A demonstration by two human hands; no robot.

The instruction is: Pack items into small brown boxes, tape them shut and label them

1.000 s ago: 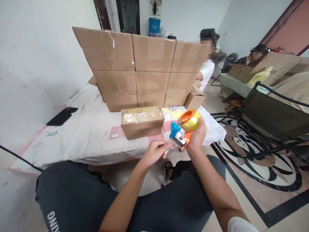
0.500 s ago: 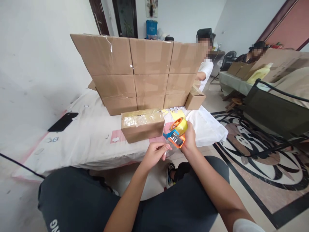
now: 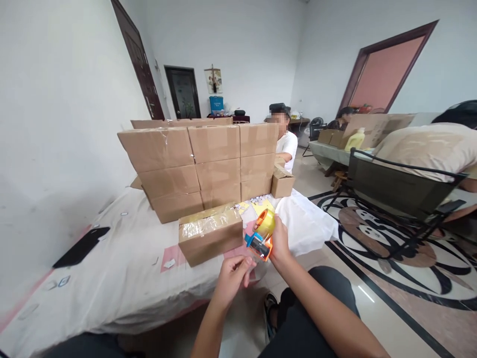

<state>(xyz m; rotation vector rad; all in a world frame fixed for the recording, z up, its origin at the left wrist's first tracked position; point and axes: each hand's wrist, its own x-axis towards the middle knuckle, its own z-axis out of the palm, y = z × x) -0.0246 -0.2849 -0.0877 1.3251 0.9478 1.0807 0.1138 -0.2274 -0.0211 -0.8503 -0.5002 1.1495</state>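
Note:
My right hand is wrapped round a tape dispenser with an orange frame, a blue part and a roll of yellowish tape. Just left of its cutting end, my left hand is closed in a pinch on what looks like the clear tape's loose end, though the film is hard to see. Beyond both hands, a taped cardboard box lies on the cloth-covered table. Shiny tape runs along its top. Neither hand touches the box.
Stacked cartons form a wall behind the box, with a smaller carton at their right end. A black phone-like slab lies at left. A person in a white shirt sits behind the stack. A folding chair stands right.
My view has tilted up, so everything sits lower in the picture and more of the room shows. Both hands stay close together, the right still holding the tape dispenser.

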